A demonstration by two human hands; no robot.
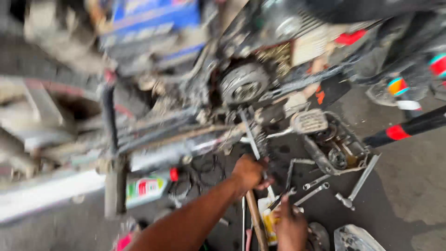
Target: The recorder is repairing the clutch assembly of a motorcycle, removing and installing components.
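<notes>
The view is blurred by motion. My left hand (249, 172) reaches in from the lower left and is closed around a long metal rod (249, 135). The rod slants up toward the open side of a motorcycle engine, where a round clutch (244, 84) is exposed. My right hand (291, 227) is lower, at the bottom edge, over a yellow and white container (268, 218). Its fingers point toward a spanner, and its grip is unclear. A wooden handle (256, 218) lies between the two hands.
A removed engine cover (335, 149) lies on the oily ground at right. Spanners (315, 187) and a T-handled tool (358, 185) are spread beside it. A green bottle with a red cap (147, 188) lies under the frame at left. A black and red bar (409, 128) crosses at right.
</notes>
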